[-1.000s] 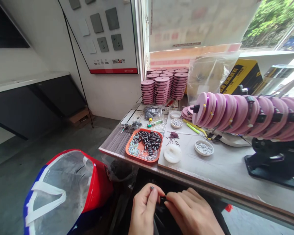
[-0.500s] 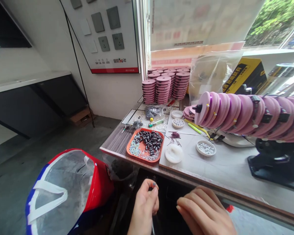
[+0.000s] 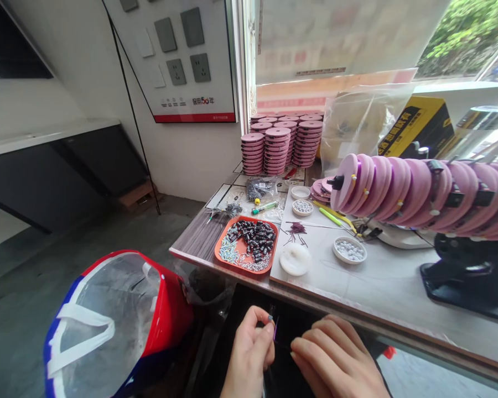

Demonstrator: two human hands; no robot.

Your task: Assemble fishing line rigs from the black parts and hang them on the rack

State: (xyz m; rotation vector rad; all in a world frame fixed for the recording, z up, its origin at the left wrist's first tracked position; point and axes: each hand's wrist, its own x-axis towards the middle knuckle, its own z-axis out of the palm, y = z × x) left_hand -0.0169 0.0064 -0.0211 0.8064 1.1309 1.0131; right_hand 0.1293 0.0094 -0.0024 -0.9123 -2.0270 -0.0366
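My left hand (image 3: pixel 251 345) is closed in a pinch below the table's front edge. A small bluish piece (image 3: pixel 270 318) shows at its fingertips, with a thin purple strip (image 3: pixel 276 330) beside it. To its right, my right hand (image 3: pixel 336 354) has its fingers pressed together. Whatever lies between those fingertips is hidden or too fine to make out. Above my hands, an orange tray (image 3: pixel 245 271) contains dark beads or weights, bluish slim pieces and small silvery parts. A white round dish (image 3: pixel 295 260) is on the board, near thin dark-purple strips (image 3: pixel 296 227).
Pink foam spools (image 3: pixel 392 185) fill a rack at right; more spools (image 3: pixel 277 146) stand stacked at the back. Small white dishes (image 3: pixel 349 250) hold pale beads. A green pen-like tool (image 3: pixel 330 216) lies behind. A red-and-blue bag (image 3: pixel 166 309) stands open on the floor.
My left hand has shifted slightly right, and the purple strip now shows beside its fingertips. My right hand has moved slightly left, bringing the hands closer together.
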